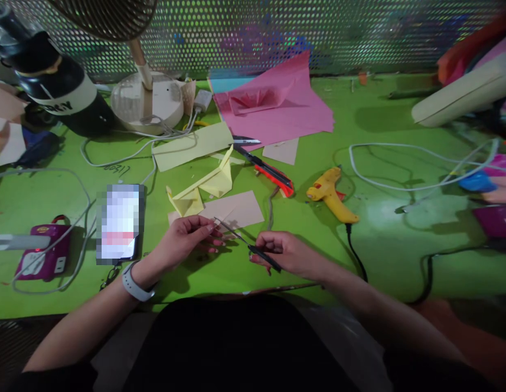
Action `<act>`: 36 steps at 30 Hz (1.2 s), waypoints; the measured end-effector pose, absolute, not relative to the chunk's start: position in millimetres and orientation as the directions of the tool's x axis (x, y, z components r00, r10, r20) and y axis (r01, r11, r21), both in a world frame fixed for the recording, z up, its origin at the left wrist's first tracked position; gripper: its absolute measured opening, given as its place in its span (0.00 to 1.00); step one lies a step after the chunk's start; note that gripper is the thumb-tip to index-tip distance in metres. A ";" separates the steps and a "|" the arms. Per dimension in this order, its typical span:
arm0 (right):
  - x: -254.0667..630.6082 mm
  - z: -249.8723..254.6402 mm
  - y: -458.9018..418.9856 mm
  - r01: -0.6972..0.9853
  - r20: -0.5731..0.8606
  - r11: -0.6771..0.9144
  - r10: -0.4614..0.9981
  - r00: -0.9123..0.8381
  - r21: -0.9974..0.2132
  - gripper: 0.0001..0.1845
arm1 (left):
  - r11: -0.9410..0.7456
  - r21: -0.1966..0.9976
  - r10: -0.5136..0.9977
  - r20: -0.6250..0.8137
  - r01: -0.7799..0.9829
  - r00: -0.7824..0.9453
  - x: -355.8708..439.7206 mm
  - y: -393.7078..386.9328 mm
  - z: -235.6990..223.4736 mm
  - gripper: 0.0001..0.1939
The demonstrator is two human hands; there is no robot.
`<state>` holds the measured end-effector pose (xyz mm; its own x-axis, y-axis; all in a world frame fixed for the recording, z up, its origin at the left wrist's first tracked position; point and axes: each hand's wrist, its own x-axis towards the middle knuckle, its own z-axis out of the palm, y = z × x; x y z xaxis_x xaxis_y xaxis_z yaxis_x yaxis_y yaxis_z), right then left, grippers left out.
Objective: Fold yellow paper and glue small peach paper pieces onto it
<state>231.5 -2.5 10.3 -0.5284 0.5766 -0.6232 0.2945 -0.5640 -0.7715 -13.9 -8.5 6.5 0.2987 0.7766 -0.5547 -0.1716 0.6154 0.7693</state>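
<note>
My right hand [283, 253] grips a pair of scissors [264, 257] by their black handles, with the thin blades pointing left toward my other hand. My left hand [191, 237], with a pale band on its wrist, is pinched close to the blade tips. Whatever lies between its fingers is too small to make out. Just beyond both hands a pale pink strip of paper [240, 209] lies flat, with small scraps near the blades. Folded yellow paper [212, 182] stands partly upright behind it.
A red and black box cutter [273, 175], yellow glue gun [330, 193] and pink paper sheets [285, 103] lie farther back. A phone [120, 223] and purple power adapter [44, 253] sit left. A fan base [155, 103] and dark bottle [69, 92] stand behind. White cable [383, 144] loops right.
</note>
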 end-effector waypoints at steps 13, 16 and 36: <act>231.0 10.0 -2.6 0.312 -0.634 -0.563 0.578 -0.513 -0.765 0.28 | 0.628 0.763 0.768 -0.577 -0.153 0.278 -12.3 -7.3 9.3 0.09; 229.8 11.5 -2.6 0.314 -0.643 -0.571 0.578 -0.504 -0.759 0.28 | 0.639 0.753 0.761 -0.590 -0.156 0.271 -12.2 -6.9 9.3 0.09; 236.4 8.2 -2.8 0.320 -0.631 -0.554 0.575 -0.520 -0.769 0.28 | 0.611 0.771 0.786 -0.561 -0.179 0.261 -13.5 -8.5 10.3 0.09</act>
<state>236.4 -2.8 8.2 -0.5202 0.5753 -0.6312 0.3200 -0.5540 -0.7686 -13.5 -8.5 10.3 0.2609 0.7855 -0.5612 -0.1791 0.6106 0.7714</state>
